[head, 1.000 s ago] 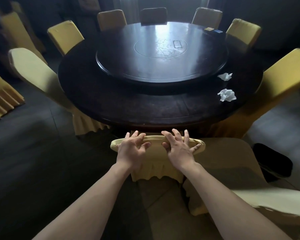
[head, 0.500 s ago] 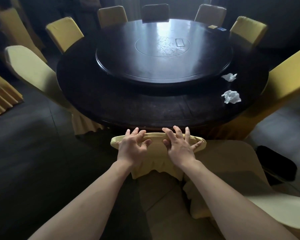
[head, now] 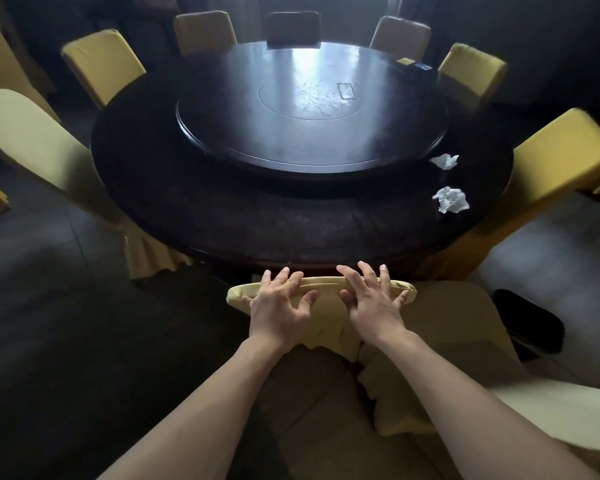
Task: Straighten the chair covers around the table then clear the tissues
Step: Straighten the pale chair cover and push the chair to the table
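At far left a covered chair (head: 32, 140) leans against the round table (head: 222, 216). At the near edge, the left hand (head: 279, 304) lies on the top of the nearest chair cover (head: 321, 289), fingers spread and bent over the fabric. Just beside it the right hand (head: 373, 301) presses the same cover, fingers splayed too. Further right, two crumpled tissues (head: 450, 199) sit apart on the tabletop, near another yellow chair (head: 555, 157).
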